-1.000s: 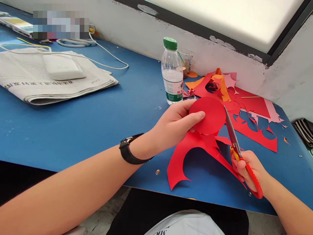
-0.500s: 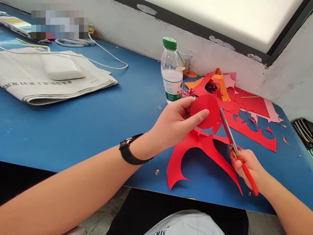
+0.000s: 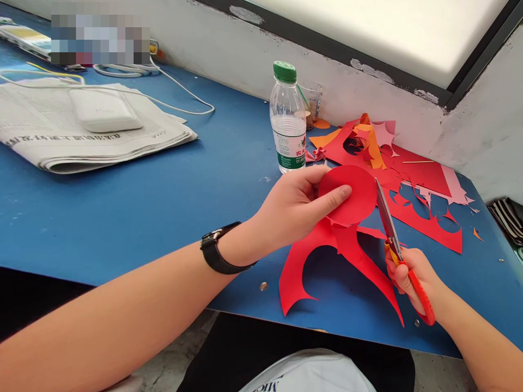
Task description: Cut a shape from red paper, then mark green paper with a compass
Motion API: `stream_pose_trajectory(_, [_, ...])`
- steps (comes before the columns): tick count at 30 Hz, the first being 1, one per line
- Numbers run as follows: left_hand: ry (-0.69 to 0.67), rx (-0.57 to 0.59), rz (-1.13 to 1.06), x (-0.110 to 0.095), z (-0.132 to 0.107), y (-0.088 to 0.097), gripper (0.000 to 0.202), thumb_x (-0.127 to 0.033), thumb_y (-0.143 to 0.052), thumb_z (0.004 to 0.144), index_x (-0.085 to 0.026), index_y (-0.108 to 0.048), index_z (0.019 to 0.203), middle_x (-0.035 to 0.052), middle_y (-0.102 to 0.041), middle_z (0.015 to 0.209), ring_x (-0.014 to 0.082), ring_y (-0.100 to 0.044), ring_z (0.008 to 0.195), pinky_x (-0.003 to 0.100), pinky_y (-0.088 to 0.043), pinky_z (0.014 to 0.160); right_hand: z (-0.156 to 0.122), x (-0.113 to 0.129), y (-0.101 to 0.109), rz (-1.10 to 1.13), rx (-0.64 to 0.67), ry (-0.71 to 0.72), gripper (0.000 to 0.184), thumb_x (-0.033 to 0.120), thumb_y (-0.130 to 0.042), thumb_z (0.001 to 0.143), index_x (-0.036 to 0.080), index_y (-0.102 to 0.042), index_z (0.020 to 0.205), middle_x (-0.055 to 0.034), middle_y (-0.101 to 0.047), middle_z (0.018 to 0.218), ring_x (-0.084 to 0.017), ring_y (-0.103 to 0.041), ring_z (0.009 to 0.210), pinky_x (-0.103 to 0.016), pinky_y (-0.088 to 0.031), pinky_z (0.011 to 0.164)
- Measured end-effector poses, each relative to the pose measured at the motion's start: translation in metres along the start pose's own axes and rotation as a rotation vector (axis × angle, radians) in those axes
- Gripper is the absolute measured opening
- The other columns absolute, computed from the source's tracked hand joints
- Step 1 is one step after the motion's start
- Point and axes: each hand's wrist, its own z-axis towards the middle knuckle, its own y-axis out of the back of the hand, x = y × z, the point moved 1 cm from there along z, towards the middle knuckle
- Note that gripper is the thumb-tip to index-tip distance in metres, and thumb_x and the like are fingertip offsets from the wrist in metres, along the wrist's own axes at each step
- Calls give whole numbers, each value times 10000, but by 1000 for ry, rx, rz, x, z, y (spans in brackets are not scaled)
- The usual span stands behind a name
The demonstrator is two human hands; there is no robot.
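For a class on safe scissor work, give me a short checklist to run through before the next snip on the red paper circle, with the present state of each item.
1. Left hand pinches the red paper circle: ok.
2. Right hand has a grip on the scissors: ok.
3. Blades lie at the circle's right edge: ok.
4. Left fingertips away from the blades: ok.
5. Water bottle capped and upright: ok.
6. Red offcut fully cut free of the circle: cannot tell.
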Motion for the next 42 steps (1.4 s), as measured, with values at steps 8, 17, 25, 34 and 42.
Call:
stream_pose_trajectory(8, [-16,13,17,-1,0,0,205,-394,-856,919,-203,-815,984,46,-817,1000,209,-733,877,328,-656,773,-2,15,-4,-17,-71,-49,796,1036,-552,829,255,-433,733,61,-316,713,-128,-284,595,-269,-316,445])
stream_pose_trajectory(17, [10,20,-8,0,0,0,260,-443,-875,907,-206,-800,981,47,-827,1009,224,-756,893,337,-665,775,-2,-2,-1,4,-7,28,778,1005,-490,897,255,-394,712,67,-297,683,-111,-232,567,-253,-241,420])
stream_pose_trajectory(25, [63,-29,0,-3,-1,0,409,-592,-899,860,-213,-763,933,48,-814,948,221,-740,819,311,-635,699,-2,4,-2,-66,-26,65,781,1001,-479,899,257,-371,685,56,-305,662,-116,-246,562,-259,-235,423])
stream_pose_trajectory(34, [90,11,-63,-4,-2,-1,412,-599,-910,859,-225,-793,987,52,-839,1023,232,-769,855,306,-650,705,-2,4,-2,-5,-7,22,790,1007,-514,883,252,-393,684,68,-292,638,-109,-228,555,-256,-245,415])
stream_pose_trajectory(42, [94,20,-62,-3,-2,-1,461,-634,-915,843,-221,-818,1025,64,-841,1033,256,-791,916,321,-680,747,-2,1,-5,-17,-23,4,803,1012,-559,848,250,-378,670,57,-296,654,-113,-234,570,-256,-241,427])
